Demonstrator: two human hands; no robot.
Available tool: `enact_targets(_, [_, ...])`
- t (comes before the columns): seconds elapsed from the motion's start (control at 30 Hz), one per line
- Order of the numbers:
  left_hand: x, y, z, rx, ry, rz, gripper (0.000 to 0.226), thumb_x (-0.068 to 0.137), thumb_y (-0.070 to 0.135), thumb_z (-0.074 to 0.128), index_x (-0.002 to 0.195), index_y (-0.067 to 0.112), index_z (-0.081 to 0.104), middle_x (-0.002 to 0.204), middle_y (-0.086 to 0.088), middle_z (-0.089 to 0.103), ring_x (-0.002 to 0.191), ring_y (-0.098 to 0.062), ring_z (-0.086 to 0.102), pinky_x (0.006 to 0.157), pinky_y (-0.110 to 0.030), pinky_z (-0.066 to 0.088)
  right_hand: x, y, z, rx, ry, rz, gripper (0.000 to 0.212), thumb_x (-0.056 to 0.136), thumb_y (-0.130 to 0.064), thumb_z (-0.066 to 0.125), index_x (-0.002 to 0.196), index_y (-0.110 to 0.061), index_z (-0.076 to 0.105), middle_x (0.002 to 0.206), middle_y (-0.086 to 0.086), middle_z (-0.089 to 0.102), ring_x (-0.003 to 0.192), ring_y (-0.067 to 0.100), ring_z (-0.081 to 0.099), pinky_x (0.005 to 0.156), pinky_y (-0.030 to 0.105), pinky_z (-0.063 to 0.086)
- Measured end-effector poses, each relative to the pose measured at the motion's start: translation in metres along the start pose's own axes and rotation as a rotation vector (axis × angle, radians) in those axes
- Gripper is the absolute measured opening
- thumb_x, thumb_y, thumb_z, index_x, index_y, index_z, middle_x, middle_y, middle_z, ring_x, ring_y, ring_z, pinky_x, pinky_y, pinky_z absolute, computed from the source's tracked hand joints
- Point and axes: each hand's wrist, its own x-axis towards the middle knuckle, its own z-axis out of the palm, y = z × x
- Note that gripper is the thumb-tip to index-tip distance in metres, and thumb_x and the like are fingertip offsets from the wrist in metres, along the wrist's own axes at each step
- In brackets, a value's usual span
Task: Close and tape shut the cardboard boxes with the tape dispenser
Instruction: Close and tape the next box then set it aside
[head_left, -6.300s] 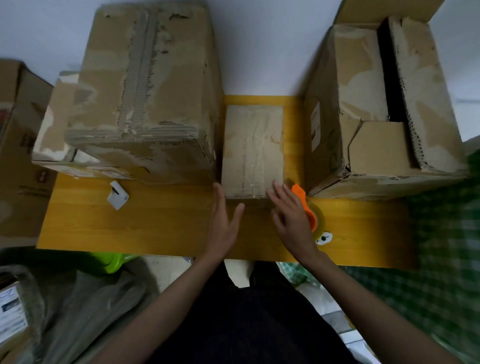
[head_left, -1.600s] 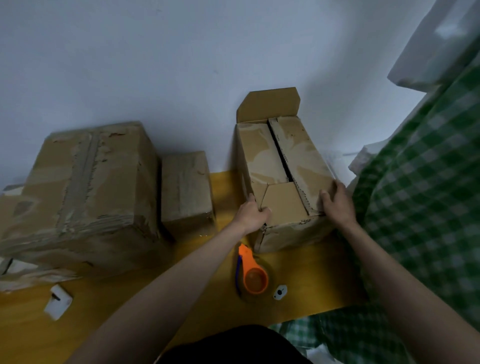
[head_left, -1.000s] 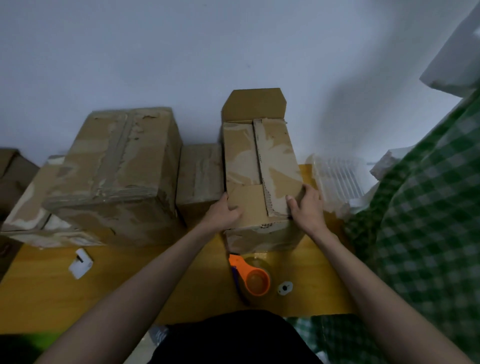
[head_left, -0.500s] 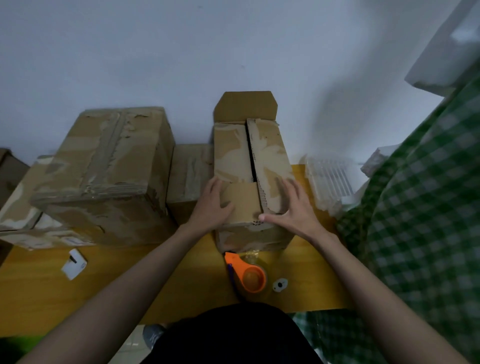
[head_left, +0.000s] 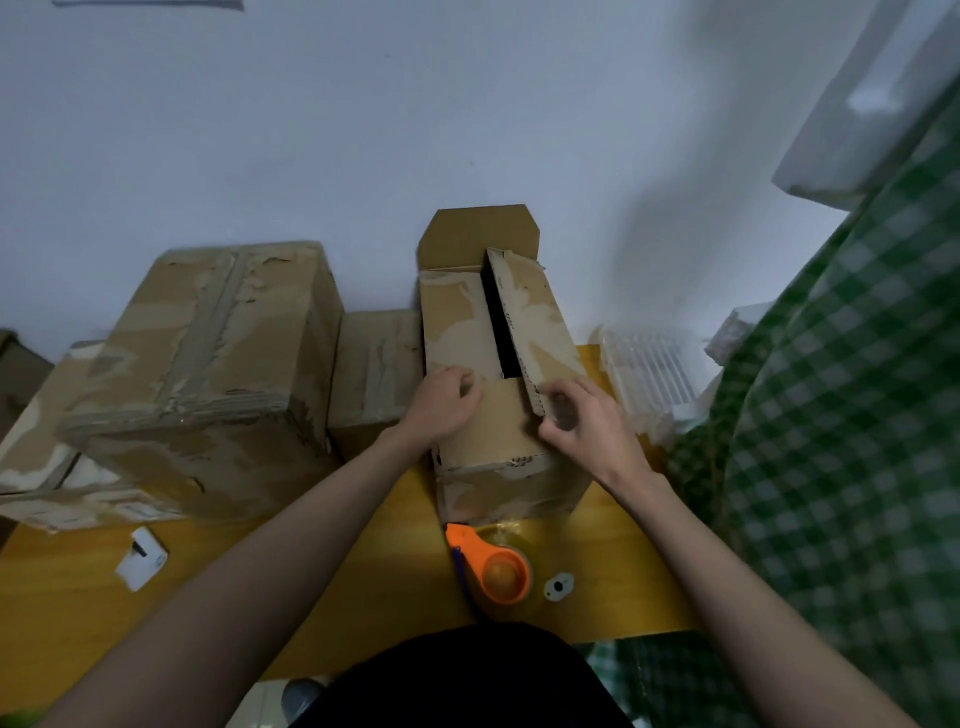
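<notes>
At the lower centre of the frame the orange tape dispenser (head_left: 493, 569) lies on the yellow bench (head_left: 78, 613), just in front of the open cardboard box (head_left: 498, 400). Above it, the left hand (head_left: 441, 405) rests on the box's left flap, its grip curled loosely on the cardboard. The right hand (head_left: 582, 421) pinches the edge of the right flap. A dark gap runs between the two long flaps. The far flap (head_left: 478, 236) stands upright against the white wall (head_left: 311, 130).
</notes>
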Motion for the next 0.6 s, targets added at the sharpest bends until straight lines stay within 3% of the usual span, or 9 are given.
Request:
enact_targets(0.07, [0.007, 0.001, -0.003, -0.050, 0.016, 0.020, 0.027, 0.106, 0.026, 0.046, 0.112, 0.011, 0.068, 0.104, -0.004, 0.061, 0.099, -0.018, 0.057, 0.085, -0.030, 0.042, -0.001, -0.002, -0.006, 0.004, 0.051, -0.017, 0.046, 0.085, -0.037, 0.057, 0.130, -0.030, 0.052, 0.120, -0.006, 0.057, 0.102, 0.013, 0.059, 0.083, 0.041, 0.060])
enact_targets(0.13, [0.013, 0.000, -0.008, -0.085, 0.040, 0.038, 0.034, 0.105, 0.024, 0.047, 0.074, 0.015, 0.058, 0.070, 0.000, 0.051, 0.064, -0.015, 0.048, 0.063, -0.030, 0.037, -0.001, -0.003, -0.012, -0.061, 0.127, -0.057, 0.042, 0.089, -0.030, 0.055, 0.131, -0.031, 0.050, 0.113, -0.003, 0.056, 0.095, 0.014, 0.058, 0.074, 0.040, 0.060])
enact_targets(0.17, [0.015, -0.002, -0.010, -0.103, 0.046, 0.031, 0.038, 0.104, 0.024, 0.048, 0.069, 0.014, 0.057, 0.063, 0.002, 0.049, 0.057, -0.014, 0.044, 0.058, -0.030, 0.035, 0.000, -0.003, -0.016, -0.104, 0.163, -0.093, 0.038, 0.092, -0.026, 0.055, 0.129, -0.030, 0.053, 0.109, -0.002, 0.054, 0.092, 0.015, 0.055, 0.069, 0.036, 0.059])
enact_targets(0.27, [0.018, 0.001, -0.018, -0.179, 0.058, -0.014, 0.036, 0.105, 0.025, 0.048, 0.086, 0.010, 0.076, 0.076, 0.013, 0.064, 0.069, -0.006, 0.057, 0.063, -0.023, 0.043, 0.002, -0.003, -0.028, -0.152, 0.257, -0.161, 0.028, 0.092, -0.009, 0.060, 0.113, -0.022, 0.071, 0.101, 0.003, 0.048, 0.088, 0.015, 0.047, 0.066, 0.020, 0.045])
enact_targets(0.33, [0.017, 0.011, -0.024, -0.241, 0.100, -0.028, 0.038, 0.105, 0.028, 0.049, 0.085, 0.012, 0.077, 0.079, 0.015, 0.067, 0.078, -0.004, 0.061, 0.070, -0.021, 0.046, 0.004, -0.003, -0.037, -0.109, 0.289, -0.051, 0.023, 0.094, -0.008, 0.061, 0.109, -0.019, 0.075, 0.102, 0.005, 0.047, 0.091, 0.015, 0.047, 0.073, 0.025, 0.046])
enact_targets(0.4, [0.015, 0.023, -0.032, -0.284, 0.081, -0.039, 0.041, 0.104, 0.032, 0.051, 0.075, 0.015, 0.074, 0.072, 0.008, 0.067, 0.073, -0.009, 0.063, 0.068, -0.023, 0.050, 0.009, -0.002, -0.045, -0.068, 0.296, 0.104, 0.026, 0.099, -0.016, 0.053, 0.118, -0.017, 0.072, 0.105, 0.003, 0.046, 0.094, 0.013, 0.046, 0.081, 0.031, 0.049])
enact_targets(0.5, [0.010, 0.043, -0.040, -0.169, -0.257, 0.023, 0.033, 0.099, 0.037, 0.061, 0.077, 0.014, 0.071, 0.073, 0.003, 0.067, 0.069, -0.008, 0.062, 0.065, -0.021, 0.051, 0.017, 0.002, -0.059, -0.022, 0.281, 0.305, 0.037, 0.103, -0.032, 0.047, 0.131, -0.014, 0.063, 0.120, 0.005, 0.048, 0.102, 0.016, 0.052, 0.087, 0.029, 0.046])
enact_targets(0.57, [0.010, 0.051, -0.036, 0.001, -0.484, 0.131, 0.029, 0.092, 0.041, 0.069, 0.097, 0.013, 0.073, 0.095, 0.002, 0.069, 0.085, -0.008, 0.063, 0.082, -0.026, 0.054, 0.022, 0.003, -0.065, -0.006, 0.234, 0.408, 0.049, 0.101, -0.046, 0.049, 0.135, -0.013, 0.059, 0.133, 0.009, 0.047, 0.112, 0.023, 0.056, 0.091, 0.034, 0.047])
enact_targets(0.6, [0.012, 0.053, -0.030, 0.093, -0.543, 0.179, 0.040, 0.088, 0.044, 0.074, 0.115, 0.015, 0.069, 0.115, 0.001, 0.065, 0.102, -0.011, 0.062, 0.094, -0.030, 0.052, 0.023, 0.001, -0.066, -0.042, 0.182, 0.438, 0.058, 0.097, -0.054, 0.052, 0.139, -0.013, 0.055, 0.139, 0.010, 0.045, 0.118, 0.026, 0.055, 0.094, 0.038, 0.049])
